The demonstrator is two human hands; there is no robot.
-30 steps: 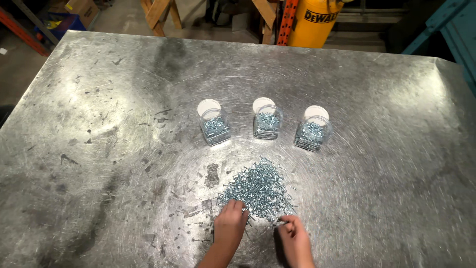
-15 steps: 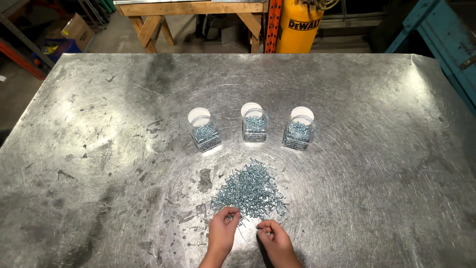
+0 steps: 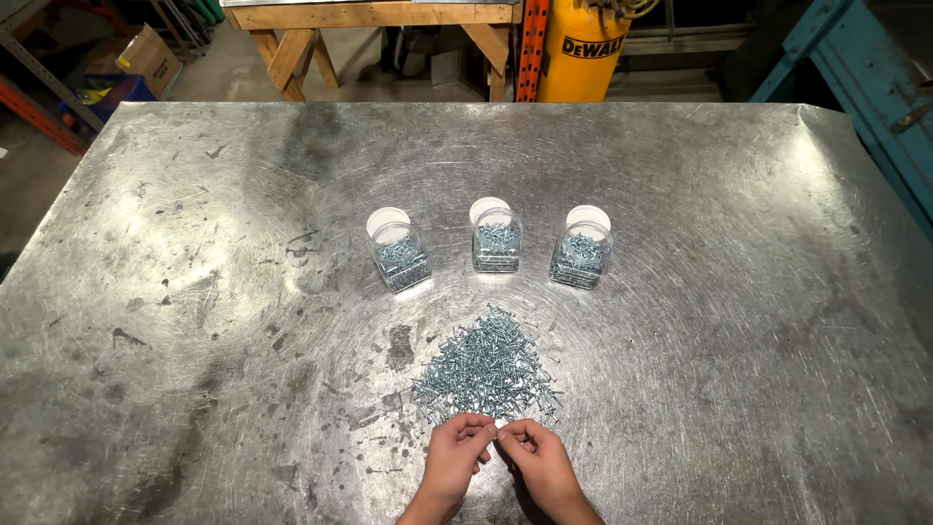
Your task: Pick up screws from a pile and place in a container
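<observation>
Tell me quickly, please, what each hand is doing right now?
Left hand: fingers pinched together at the near edge of the screw pile; contents cannot be told.
Right hand: pinched likewise, fingertips meeting the left hand's.

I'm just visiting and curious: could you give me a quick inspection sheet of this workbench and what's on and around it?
Surface: metal table, scratched and stained with dark patches.
Job's things: pile of small silvery screws near the front edge; three clear jars in a row behind it, each partly filled with screws, with a white lid lying behind each.
Clutter: nothing seen.
Hands: left hand and right hand meet fingertip to fingertip just in front of the pile, pinching something small; what it is cannot be told.
Cables: nothing seen.
Surroundings: wooden sawhorse, yellow tank, cardboard box, blue frame, concrete floor.
</observation>
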